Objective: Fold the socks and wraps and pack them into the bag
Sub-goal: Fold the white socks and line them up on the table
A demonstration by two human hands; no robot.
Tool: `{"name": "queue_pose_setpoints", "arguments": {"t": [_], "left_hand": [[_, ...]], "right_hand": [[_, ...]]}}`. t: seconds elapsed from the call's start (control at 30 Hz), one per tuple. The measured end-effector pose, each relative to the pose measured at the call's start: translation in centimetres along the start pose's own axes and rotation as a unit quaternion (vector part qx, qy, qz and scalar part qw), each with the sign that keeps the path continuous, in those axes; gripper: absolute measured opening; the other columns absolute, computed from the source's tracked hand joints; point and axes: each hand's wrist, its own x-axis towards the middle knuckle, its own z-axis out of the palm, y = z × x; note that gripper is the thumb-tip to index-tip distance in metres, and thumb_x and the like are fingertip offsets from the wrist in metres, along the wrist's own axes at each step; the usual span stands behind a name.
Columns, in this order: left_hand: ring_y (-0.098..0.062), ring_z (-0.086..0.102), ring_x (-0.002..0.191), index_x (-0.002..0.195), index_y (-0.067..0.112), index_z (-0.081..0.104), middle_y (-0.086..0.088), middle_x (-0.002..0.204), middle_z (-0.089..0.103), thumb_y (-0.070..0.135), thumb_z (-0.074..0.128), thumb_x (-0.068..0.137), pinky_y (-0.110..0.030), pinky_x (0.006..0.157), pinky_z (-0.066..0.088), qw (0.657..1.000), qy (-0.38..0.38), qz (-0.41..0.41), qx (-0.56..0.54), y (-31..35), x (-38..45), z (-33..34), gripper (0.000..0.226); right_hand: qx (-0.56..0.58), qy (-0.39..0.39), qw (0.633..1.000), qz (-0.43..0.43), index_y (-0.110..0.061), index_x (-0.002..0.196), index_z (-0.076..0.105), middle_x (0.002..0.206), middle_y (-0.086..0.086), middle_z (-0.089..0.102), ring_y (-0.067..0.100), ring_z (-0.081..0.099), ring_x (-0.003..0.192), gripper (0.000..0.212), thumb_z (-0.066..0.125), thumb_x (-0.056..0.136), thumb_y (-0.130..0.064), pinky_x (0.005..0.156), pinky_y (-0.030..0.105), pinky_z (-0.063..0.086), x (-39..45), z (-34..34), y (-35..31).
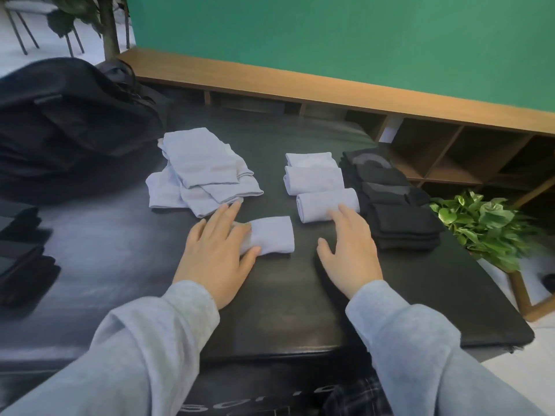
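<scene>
Head view: nearest the camera, two grey fleece sleeves (144, 349) reach forward over the black matte desk (279, 310). The left hand (214, 253) lies on the near end of a small folded pale-grey sock (271, 237), its fingers loosely curled over the cloth and the thumb tucked against its lower edge, so it holds that fold. The right hand (350, 250) is spread flat, palm down, fingers straight, its fingertips touching the closest of three rolled pale-grey socks (327, 204) that lie in a short row running away from the person. Just right of that row sits a row of folded black socks (396, 205), touching one another. Left of centre, beyond the left hand, a loose heap of unfolded pale-grey socks (201, 172) is spread on the desk. At the near left edge lie dark folded cloths (21, 265). Farther left stands the black fabric bag (69, 121). Behind run a low wooden shelf (435, 139), a leafy green potted plant (480, 223) and a green wall (330, 34).
</scene>
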Motion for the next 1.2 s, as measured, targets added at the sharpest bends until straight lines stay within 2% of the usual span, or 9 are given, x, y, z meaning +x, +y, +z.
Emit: {"name": "queue_pose_setpoints", "arguments": {"t": [0.2,0.37,0.5,0.63,0.73,0.83,0.97,1.07,1.2], "left_hand": [[-0.018,0.049,0.114,0.102,0.018,0.062,0.002,0.111,0.061,0.021,0.042,0.081,-0.031,0.099,0.03,0.991,0.024,0.131,-0.032,0.0,1.4,0.6,0.029],[-0.015,0.052,0.108,0.103,0.022,0.064,0.006,0.109,0.062,0.029,0.043,0.08,-0.028,0.096,0.03,0.991,0.017,0.124,-0.043,0.0,2.0,1.1,0.032],[-0.014,0.052,0.097,0.103,0.022,0.058,0.005,0.108,0.062,0.028,0.046,0.078,-0.025,0.087,0.035,0.988,0.025,0.138,-0.07,-0.1,1.9,1.2,0.028],[-0.017,0.056,0.095,0.096,0.018,0.062,0.004,0.111,0.059,0.024,0.047,0.079,-0.029,0.082,0.044,0.985,0.031,0.148,-0.084,-0.1,1.7,1.4,0.023],[-0.017,0.056,0.097,0.095,0.019,0.065,0.004,0.11,0.058,0.026,0.047,0.08,-0.032,0.079,0.05,0.985,0.028,0.145,-0.087,-0.1,1.8,1.4,0.025],[-0.016,0.056,0.099,0.099,0.022,0.065,0.006,0.109,0.057,0.029,0.048,0.079,-0.034,0.081,0.049,0.986,0.01,0.14,-0.091,-0.1,1.8,1.3,0.027],[-0.013,0.052,0.107,0.108,0.025,0.062,0.008,0.116,0.057,0.035,0.049,0.076,-0.03,0.093,0.04,0.984,-0.023,0.154,-0.085,0.5,1.9,1.1,0.036],[-0.011,0.05,0.114,0.112,0.027,0.061,0.009,0.119,0.057,0.037,0.05,0.073,-0.028,0.104,0.026,0.983,-0.045,0.169,-0.061,1.5,2.5,1.3,0.042],[-0.012,0.046,0.121,0.117,0.027,0.056,0.009,0.124,0.053,0.039,0.049,0.074,-0.03,0.109,0.021,0.981,-0.062,0.175,-0.06,4.0,3.5,2.4,0.045]], "right_hand": [[-0.057,-0.037,0.997,-0.031,-0.025,0.146,0.022,0.157,-0.008,0.008,0.012,0.0,0.144,0.056,0.041,0.094,-0.032,0.116,0.039,0.002,1.8,1.7,-0.3],[-0.072,-0.027,0.996,-0.036,-0.027,0.146,0.023,0.155,-0.005,0.015,0.016,0.013,0.14,0.054,0.038,0.095,-0.037,0.111,0.036,0.015,3.2,2.3,-0.9],[-0.058,-0.032,0.997,-0.047,-0.023,0.144,0.027,0.154,-0.004,0.018,0.02,0.022,0.133,0.048,0.035,0.097,-0.024,0.105,0.034,0.022,3.5,2.1,-1.0],[0.039,-0.034,0.998,-0.04,-0.019,0.143,0.031,0.154,-0.004,0.024,0.018,0.027,0.133,0.046,0.035,0.097,-0.017,0.108,0.034,0.022,3.6,1.8,-0.7],[0.213,0.046,0.976,-0.017,-0.018,0.133,0.045,0.145,-0.004,0.041,0.013,0.036,0.132,0.039,0.036,0.096,-0.01,0.11,0.034,0.028,3.2,1.8,-0.4],[0.325,0.166,0.931,0.014,-0.026,0.114,0.051,0.122,-0.012,0.053,0.005,0.047,0.116,0.027,0.035,0.095,-0.016,0.101,0.027,0.038,2.7,1.9,0.2],[0.3,0.236,0.924,-0.009,-0.028,0.098,0.047,0.099,-0.021,0.047,0.003,0.047,0.097,0.016,0.034,0.093,-0.021,0.085,0.02,0.038,2.4,2.0,0.5],[0.284,0.26,0.922,-0.034,-0.028,0.093,0.044,0.094,-0.023,0.043,0.007,0.045,0.089,0.013,0.034,0.091,-0.02,0.079,0.023,0.039,2.2,2.0,0.4],[0.299,0.274,0.913,-0.044,-0.027,0.09,0.046,0.093,-0.024,0.044,0.006,0.046,0.089,0.012,0.035,0.09,-0.02,0.078,0.02,0.038,0.9,1.9,0.5]]}}
